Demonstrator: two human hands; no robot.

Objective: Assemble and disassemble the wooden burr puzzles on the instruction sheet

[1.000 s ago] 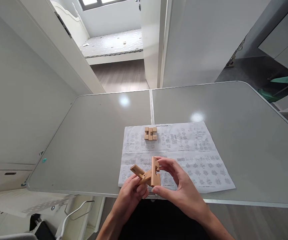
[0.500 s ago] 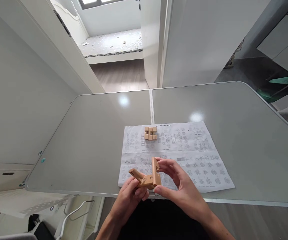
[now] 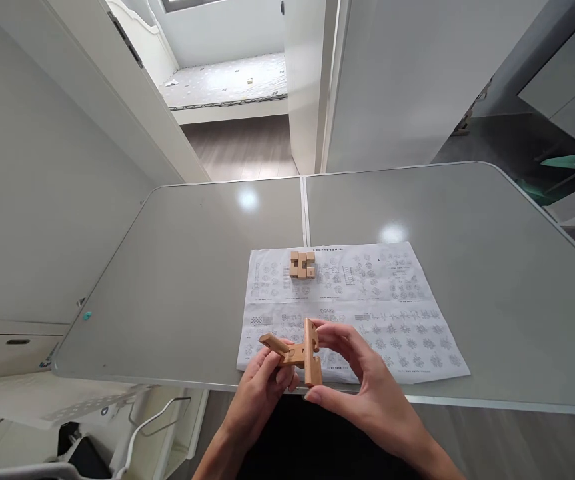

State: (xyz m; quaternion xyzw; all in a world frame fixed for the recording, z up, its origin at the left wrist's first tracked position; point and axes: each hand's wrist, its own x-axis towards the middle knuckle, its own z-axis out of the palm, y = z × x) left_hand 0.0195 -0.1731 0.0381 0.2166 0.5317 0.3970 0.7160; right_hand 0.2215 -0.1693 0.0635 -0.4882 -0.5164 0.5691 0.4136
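Observation:
Above the front edge of the paper, my left hand (image 3: 264,383) is closed around joined wooden puzzle pieces (image 3: 294,355), one sticking out to the upper left. My right hand (image 3: 362,373) grips a notched wooden puzzle piece (image 3: 310,353) by its two ends, thumb at the bottom and fingers at the top. This piece stands crosswise against the right end of the joined pieces. Whether it is locked into them I cannot tell. An assembled wooden block puzzle (image 3: 302,265) sits on the printed instruction sheet (image 3: 392,293), beyond my hands.
The sheet lies on a grey folding table (image 3: 187,287) with a seam down the middle. At the lower left stands a white shelf unit (image 3: 17,400) with a dark object on it. A doorway beyond the table shows a bed (image 3: 232,80).
The crosswise piece has turned slightly in my right hand, its lower end now reaching further down. My left hand keeps its hold, and the view has shifted a little.

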